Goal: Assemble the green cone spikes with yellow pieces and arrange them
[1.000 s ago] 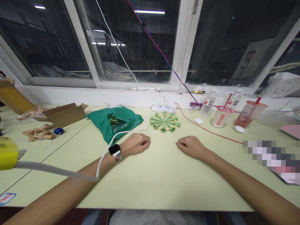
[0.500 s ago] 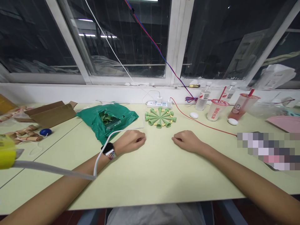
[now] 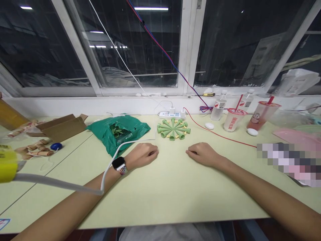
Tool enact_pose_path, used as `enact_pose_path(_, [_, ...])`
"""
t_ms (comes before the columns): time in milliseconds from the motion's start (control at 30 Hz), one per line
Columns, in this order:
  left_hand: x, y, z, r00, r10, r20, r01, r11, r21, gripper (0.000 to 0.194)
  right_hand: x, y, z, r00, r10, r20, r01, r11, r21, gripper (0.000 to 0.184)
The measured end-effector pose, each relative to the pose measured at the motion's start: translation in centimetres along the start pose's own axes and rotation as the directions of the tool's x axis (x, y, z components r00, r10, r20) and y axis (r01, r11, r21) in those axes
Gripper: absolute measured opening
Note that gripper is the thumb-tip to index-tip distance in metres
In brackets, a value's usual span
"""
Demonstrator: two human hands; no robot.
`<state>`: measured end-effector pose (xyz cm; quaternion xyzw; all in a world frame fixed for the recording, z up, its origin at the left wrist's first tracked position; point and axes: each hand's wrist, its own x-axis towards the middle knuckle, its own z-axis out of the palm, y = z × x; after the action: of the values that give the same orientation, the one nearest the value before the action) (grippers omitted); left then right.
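My left hand (image 3: 142, 156) rests on the table as a loose fist, a watch (image 3: 118, 163) on its wrist. Across a gap, my right hand (image 3: 205, 154) lies curled the same way. Nothing shows in either fist. Behind the gap between them sits a ring of several green trumpet-shaped plastic pieces (image 3: 173, 128), flared ends outward, with small yellow parts among them. Beyond my left hand is a torn green plastic bag (image 3: 135, 126) with more green pieces inside. Neither hand touches the ring.
A power strip (image 3: 164, 115) lies behind the ring. Drink cups (image 3: 233, 121), bottles (image 3: 218, 108) and a red cable (image 3: 223, 134) are at the right. An open cardboard box (image 3: 66, 130) and wooden pieces (image 3: 41, 152) lie left. A white cable (image 3: 60, 183) crosses above my left forearm.
The whole view has shifted slightly, with the scene sitting a little lower and further right. Both hands stay curled in the same places on the table.
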<state>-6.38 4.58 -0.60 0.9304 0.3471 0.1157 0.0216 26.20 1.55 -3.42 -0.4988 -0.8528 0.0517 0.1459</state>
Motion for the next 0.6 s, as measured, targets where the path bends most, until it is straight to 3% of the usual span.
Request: enact_pose_path(600, [-0.05, -0.27, 0.23, 1.0, -0.003, 0.01, 0.003, 1.0, -0.003, 0.028, 0.09, 0.23, 0.17, 1.0, -0.014, 0.002, 0.014, 1.0, -0.026, 0.044])
